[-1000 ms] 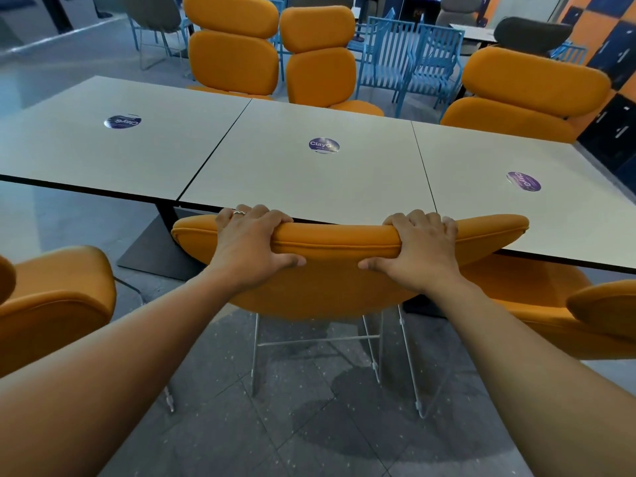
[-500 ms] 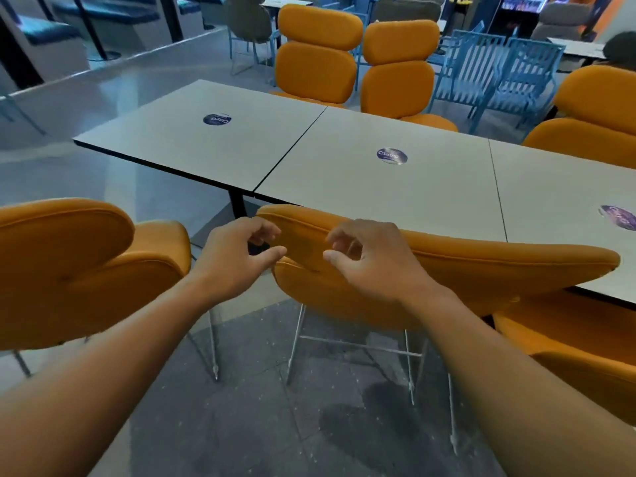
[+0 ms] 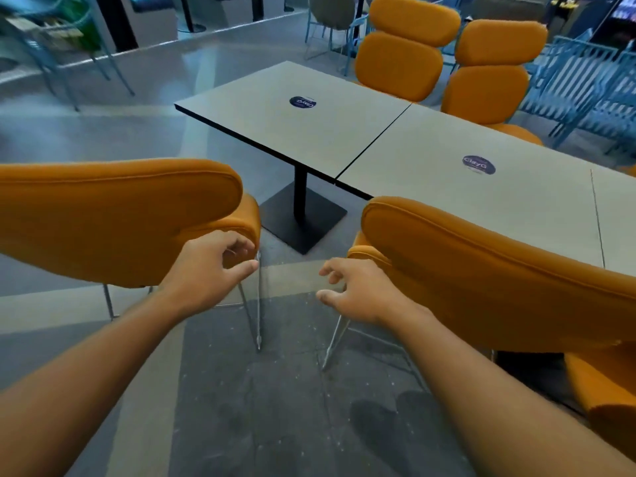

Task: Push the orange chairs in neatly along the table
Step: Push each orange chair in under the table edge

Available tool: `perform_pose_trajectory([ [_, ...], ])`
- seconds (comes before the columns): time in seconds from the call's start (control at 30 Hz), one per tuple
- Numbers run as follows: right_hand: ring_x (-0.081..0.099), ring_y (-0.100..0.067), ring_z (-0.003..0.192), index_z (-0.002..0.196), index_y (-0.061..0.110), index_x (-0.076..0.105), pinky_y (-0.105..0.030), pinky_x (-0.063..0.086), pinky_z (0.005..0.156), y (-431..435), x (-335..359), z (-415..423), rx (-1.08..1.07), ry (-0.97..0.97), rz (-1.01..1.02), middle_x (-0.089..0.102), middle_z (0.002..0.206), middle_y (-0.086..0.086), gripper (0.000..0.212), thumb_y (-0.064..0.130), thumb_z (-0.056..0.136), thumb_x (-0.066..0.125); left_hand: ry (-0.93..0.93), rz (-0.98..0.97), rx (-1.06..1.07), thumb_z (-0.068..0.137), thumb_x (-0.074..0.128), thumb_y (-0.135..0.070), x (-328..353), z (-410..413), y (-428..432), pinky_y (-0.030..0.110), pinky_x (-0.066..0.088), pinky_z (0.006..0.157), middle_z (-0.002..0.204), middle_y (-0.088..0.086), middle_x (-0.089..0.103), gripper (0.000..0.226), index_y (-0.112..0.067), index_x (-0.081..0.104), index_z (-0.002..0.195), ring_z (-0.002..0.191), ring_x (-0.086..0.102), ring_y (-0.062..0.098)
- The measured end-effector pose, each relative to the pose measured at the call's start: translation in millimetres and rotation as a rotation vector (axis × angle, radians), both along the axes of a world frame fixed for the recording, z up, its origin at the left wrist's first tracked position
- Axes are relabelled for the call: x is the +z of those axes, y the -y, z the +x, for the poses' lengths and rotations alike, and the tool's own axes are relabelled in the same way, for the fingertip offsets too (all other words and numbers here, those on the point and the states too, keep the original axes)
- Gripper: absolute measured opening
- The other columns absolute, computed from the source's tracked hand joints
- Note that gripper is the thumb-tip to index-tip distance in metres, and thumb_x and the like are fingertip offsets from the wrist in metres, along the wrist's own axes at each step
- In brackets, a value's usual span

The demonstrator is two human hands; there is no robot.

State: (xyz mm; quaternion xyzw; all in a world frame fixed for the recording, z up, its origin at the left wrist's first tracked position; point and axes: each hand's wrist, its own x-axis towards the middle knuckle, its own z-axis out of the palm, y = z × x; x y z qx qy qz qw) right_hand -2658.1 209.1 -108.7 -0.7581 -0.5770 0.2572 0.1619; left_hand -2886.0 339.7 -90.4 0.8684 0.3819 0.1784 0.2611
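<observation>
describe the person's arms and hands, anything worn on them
Both arms are bare as far as the picture shows: the left arm and right arm have no sleeves, watch or bands. The left hand and right hand are ungloved. No ring can be made out, though parts of the fingers are turned away from the camera.

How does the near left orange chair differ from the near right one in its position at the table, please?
The right chair sits close against the table edge, while the left chair stands back from it, with floor showing between. The right chair's back slants down to the right; the left chair's runs nearly level. Both are orange with thin metal legs.
</observation>
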Motion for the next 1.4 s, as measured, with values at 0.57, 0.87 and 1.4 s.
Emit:
perform_pose_trajectory([
  [0.57, 0.052, -0.017, 0.122, 0.139, 0.029, 0.051, -0.04, 0.047, 0.102, -115, 7, -138, -0.171, 0.126, 0.167, 0.055, 0.136, 0.004, 0.051, 0.043, 0.092, 0.065, -0.109, 0.268, 0.09, 0.078, 0.062, -0.058, 35, -154, -143, 0.052, 0.045, 0.094, 0.127, 0.015, 0.059, 0.061, -0.021, 0.058, 0.127, 0.116, 0.053, 0.034],
  [0.87, 0.035, -0.026, 0.14, 0.152, 0.03, 0.033, -0.056, 0.034, 0.113, -192, 15, -131, -0.172, 0.245, 0.26, 0.04, 0.152, -0.003, 0.079, 0.05, 0.085, 0.069, -0.424, 0.326, 0.151, 0.068, 0.074, -0.062, 30, -170, -224, 0.065, 0.03, 0.101, 0.141, 0.016, 0.048, 0.089, -0.032, 0.039, 0.143, 0.13, 0.038, 0.045],
  [1.4, 0.055, -0.022, 0.114, 0.136, 0.034, 0.051, -0.05, 0.048, 0.098, -302, 19, -116, 0.024, 0.139, 0.133, 0.059, 0.123, 0.004, 0.083, 0.051, 0.064, 0.088, -0.594, 0.214, 0.057, 0.048, 0.045, -0.092, 32, -179, -274, 0.034, 0.043, 0.066, 0.1, -0.008, 0.065, 0.081, -0.039, 0.054, 0.109, 0.081, 0.056, 0.013],
])
